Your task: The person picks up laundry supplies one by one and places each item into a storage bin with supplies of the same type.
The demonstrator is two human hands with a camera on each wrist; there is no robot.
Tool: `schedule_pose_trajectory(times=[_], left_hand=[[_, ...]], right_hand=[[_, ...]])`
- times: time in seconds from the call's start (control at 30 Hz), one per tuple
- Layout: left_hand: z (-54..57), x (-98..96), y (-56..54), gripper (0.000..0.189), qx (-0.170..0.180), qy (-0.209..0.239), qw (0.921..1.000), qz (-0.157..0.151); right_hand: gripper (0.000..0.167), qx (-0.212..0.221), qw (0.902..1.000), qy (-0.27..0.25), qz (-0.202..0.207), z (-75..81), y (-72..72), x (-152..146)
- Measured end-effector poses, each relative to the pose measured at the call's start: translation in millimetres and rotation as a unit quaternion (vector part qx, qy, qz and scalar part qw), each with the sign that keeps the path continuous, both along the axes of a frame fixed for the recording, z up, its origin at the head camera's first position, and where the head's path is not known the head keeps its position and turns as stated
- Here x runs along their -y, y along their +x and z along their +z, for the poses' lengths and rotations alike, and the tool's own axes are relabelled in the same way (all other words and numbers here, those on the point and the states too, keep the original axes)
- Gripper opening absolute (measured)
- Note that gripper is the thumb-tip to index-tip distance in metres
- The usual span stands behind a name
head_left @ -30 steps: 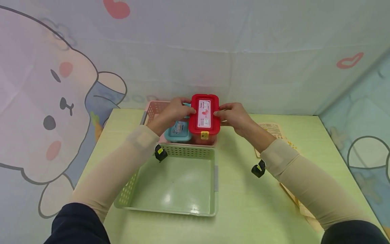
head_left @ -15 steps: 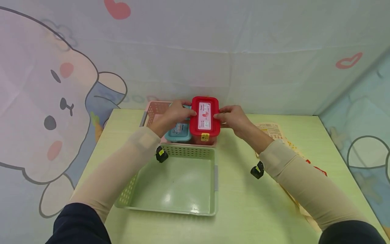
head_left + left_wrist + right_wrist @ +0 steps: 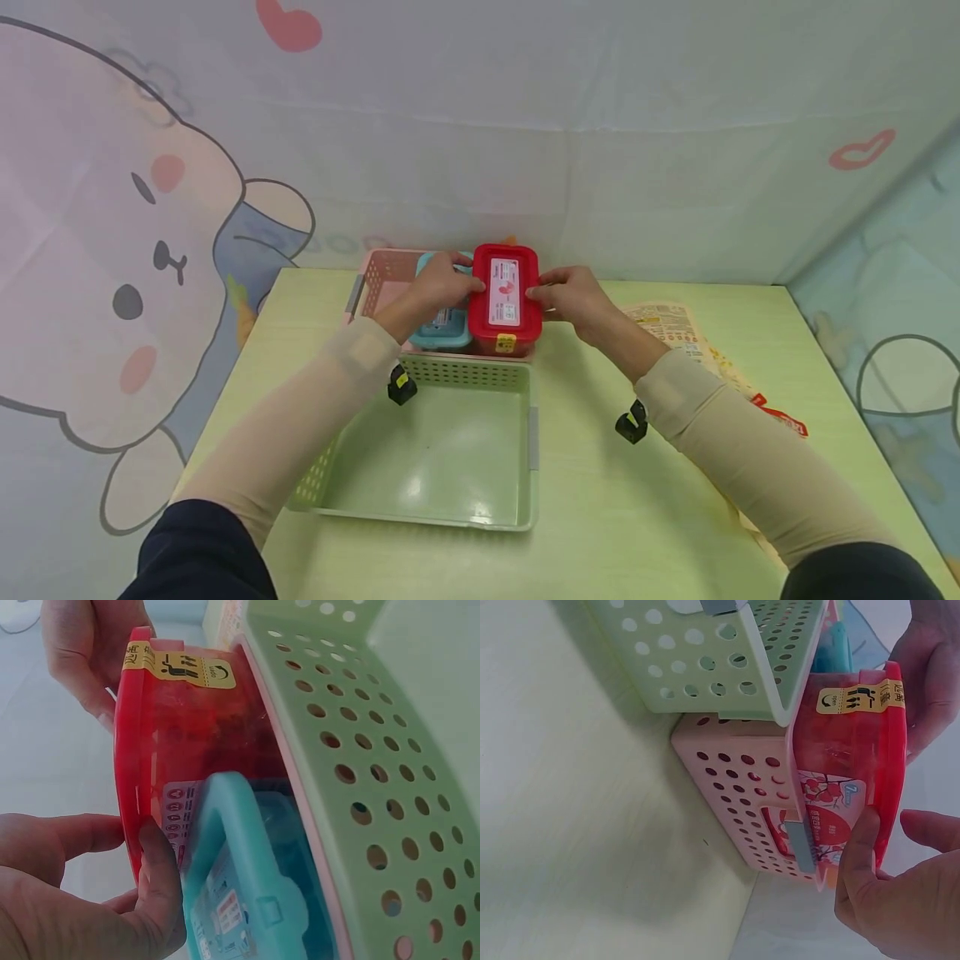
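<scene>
A clear box with a red lid (image 3: 505, 287) stands in the right end of the pink basket (image 3: 386, 265), its upper part above the basket's rim. My left hand (image 3: 444, 286) grips the lid's left edge, thumb and fingers on either side of it in the left wrist view. On the opposite edge my right hand (image 3: 577, 300) pinches the lid, with a finger against the box's side in the right wrist view. Left of the red box is a box with a light blue lid (image 3: 441, 332); another blue lid shows behind my left hand. The red box's base is hidden.
A green basket (image 3: 427, 450) stands directly in front of the pink one. Printed yellowish packaging (image 3: 667, 325) with red parts (image 3: 783, 417) lies at the table's right, partly under my right forearm. A patterned cloth wall rises behind the table (image 3: 592, 508).
The red-lidded box has moved slightly down into the pink basket, both hands coming down with it. Their hold on the lid's edges looks the same.
</scene>
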State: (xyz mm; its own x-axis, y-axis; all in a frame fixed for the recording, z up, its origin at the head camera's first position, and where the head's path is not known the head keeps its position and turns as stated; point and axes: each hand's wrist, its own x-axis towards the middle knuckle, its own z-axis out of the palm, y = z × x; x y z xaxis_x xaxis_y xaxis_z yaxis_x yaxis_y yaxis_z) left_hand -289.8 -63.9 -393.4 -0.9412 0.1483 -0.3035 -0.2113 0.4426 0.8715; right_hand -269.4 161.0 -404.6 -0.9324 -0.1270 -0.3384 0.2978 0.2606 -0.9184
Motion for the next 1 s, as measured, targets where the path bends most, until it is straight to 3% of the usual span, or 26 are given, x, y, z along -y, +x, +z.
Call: schedule_pose_trajectory(times=[0.67,1.0], left_hand=[[-11.1,-4.6,-7.7,0.056,-0.027,-0.078,0.9965,-0.009],[-11.6,-8.2,-3.5,0.056,-0.071,-0.157,0.9849,-0.02]], right_hand=[[0.05,0.004,0.9999,0.002,0.01,-9.9,-3.2,0],[0.047,-0.003,0.9999,0.004,0.013,-14.9,-1.9,1]])
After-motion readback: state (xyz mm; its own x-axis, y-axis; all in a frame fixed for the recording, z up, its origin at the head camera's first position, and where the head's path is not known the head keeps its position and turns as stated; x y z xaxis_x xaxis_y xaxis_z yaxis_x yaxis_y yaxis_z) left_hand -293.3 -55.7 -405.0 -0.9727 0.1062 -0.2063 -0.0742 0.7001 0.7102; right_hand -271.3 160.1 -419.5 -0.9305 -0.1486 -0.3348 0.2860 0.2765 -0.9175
